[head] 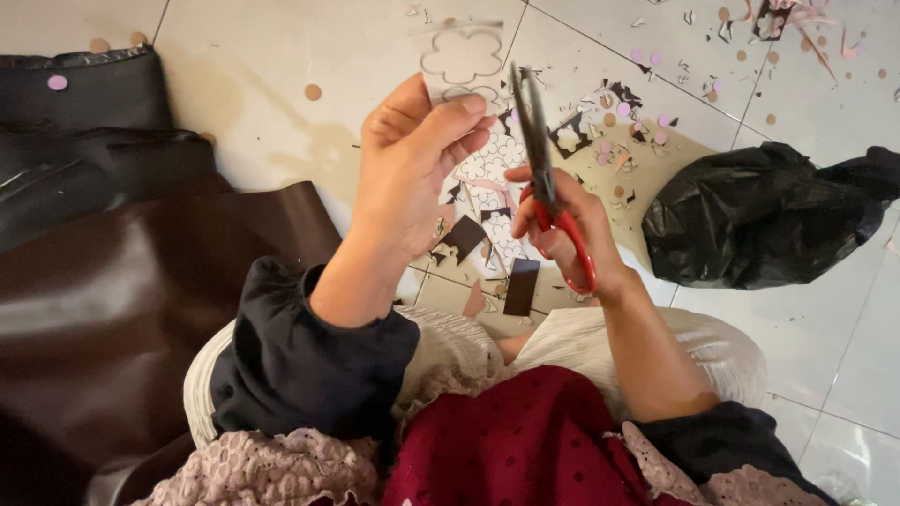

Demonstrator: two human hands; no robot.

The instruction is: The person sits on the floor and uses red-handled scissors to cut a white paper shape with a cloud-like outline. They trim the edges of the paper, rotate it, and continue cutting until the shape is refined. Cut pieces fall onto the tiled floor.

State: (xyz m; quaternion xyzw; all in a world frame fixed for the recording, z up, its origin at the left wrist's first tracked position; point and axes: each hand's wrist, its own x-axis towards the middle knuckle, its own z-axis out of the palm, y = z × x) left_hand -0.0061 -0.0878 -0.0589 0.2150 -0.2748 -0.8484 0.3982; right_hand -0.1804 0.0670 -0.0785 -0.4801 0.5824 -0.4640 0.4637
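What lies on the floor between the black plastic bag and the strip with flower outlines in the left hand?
In the head view, scattered paper scraps cover the tiles between the black plastic bag and the strip in the left hand.

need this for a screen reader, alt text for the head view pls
The left hand holds up a pale strip with flower outlines, while the right hand works red-handled scissors beside it. Paper scraps litter the tiled floor near a black bag.

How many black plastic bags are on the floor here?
1. A single black plastic bag lies crumpled on the tiled floor, beside the right hand holding the red-handled scissors. Others may lie outside the view.
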